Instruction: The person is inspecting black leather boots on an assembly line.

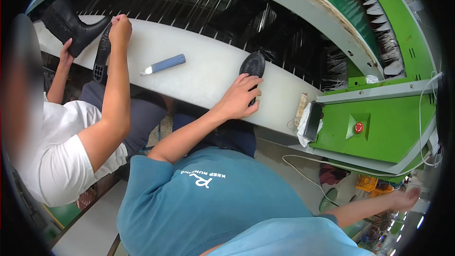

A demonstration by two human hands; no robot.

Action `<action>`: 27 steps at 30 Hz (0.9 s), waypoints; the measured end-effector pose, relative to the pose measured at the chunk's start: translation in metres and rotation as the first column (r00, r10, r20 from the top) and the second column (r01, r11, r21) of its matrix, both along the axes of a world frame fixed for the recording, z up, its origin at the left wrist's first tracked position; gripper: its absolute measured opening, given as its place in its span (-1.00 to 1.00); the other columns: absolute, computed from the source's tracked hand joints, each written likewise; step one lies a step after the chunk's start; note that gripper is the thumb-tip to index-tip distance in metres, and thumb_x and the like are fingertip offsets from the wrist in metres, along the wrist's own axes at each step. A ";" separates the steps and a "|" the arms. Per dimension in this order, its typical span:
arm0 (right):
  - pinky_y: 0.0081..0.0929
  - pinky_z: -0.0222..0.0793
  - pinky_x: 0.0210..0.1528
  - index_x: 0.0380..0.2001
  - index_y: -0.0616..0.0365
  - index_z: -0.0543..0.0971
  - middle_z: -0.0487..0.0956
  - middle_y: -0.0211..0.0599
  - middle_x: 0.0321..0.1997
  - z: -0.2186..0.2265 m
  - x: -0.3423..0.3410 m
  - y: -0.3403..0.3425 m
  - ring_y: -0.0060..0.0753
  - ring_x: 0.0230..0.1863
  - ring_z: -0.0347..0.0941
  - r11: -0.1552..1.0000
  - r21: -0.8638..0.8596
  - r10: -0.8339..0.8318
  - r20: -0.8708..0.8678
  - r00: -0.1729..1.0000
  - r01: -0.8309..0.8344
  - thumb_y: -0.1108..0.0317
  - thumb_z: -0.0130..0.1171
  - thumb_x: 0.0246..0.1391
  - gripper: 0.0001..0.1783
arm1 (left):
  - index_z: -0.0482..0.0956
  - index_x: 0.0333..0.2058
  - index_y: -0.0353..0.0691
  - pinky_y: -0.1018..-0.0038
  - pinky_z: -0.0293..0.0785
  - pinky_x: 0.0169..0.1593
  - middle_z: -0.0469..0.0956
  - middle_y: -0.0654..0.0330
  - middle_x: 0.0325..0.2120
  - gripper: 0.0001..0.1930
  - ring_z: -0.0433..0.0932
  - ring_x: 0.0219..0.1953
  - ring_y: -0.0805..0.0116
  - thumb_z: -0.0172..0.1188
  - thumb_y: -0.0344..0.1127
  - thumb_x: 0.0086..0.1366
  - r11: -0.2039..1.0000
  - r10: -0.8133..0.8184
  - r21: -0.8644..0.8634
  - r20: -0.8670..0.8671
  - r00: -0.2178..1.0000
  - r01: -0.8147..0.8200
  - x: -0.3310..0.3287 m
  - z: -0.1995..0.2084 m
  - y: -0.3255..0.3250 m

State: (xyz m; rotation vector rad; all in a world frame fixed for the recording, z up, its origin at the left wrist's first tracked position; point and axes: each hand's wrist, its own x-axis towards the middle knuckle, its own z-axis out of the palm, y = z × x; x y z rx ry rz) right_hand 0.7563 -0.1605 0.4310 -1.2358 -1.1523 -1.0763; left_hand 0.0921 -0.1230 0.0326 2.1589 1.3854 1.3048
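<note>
A black shoe sole (254,62) lies on the long white worktop, its rounded end pointing to the far side. My left hand (239,96) grips its near part, with the fingers laid over it and covering that end. Out at the lower right, well away from the worktop, my right hand (404,200) appears empty, its fingers small and slightly blurred. A blue-handled tool with a short pale tip (163,65) rests on the worktop, left of my left hand.
At my left, a co-worker in white holds a black boot (73,28) and another black sole (102,57). Behind the white worktop (199,73) runs a rack of metal rods. A green machine panel (379,132) with a red button (359,127) and a white cable stands right.
</note>
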 end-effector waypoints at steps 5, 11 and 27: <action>-0.27 0.62 -0.29 -0.30 0.34 0.67 0.56 -0.15 -0.49 -0.099 -0.338 0.009 -0.18 -0.48 0.50 0.562 -0.134 0.822 0.201 0.533 -0.816 0.28 0.07 0.39 -0.66 | 0.71 -0.18 -0.26 -0.08 0.19 0.60 0.57 -0.06 0.29 -0.76 0.46 0.43 -0.06 0.36 -0.33 0.18 1.000 0.003 -0.018 0.076 0.997 -0.002 0.003 -0.014 -0.003; -0.44 0.62 0.05 0.24 0.21 0.64 0.74 -0.14 0.07 -0.254 -0.555 0.179 -0.40 -0.02 0.70 -0.187 -0.685 0.688 -0.603 0.404 -0.704 0.33 0.53 0.27 -0.48 | 0.70 -0.20 -0.27 -0.08 0.23 0.59 0.59 -0.04 0.24 -0.75 0.47 0.40 -0.06 0.38 -0.35 0.13 0.985 0.172 -0.052 0.139 0.975 -0.166 -0.014 -0.012 -0.030; 0.12 0.60 0.13 0.06 0.04 0.70 0.74 -0.05 0.13 -0.359 -0.637 0.329 0.23 0.11 0.67 0.216 -0.973 0.746 0.110 0.657 -0.082 0.00 -0.01 0.51 -0.56 | 0.68 -0.24 -0.29 -0.09 0.25 0.59 0.61 -0.05 0.18 -0.77 0.50 0.36 -0.05 0.39 -0.37 0.11 0.971 0.238 -0.020 0.228 0.944 -0.240 -0.005 -0.017 -0.030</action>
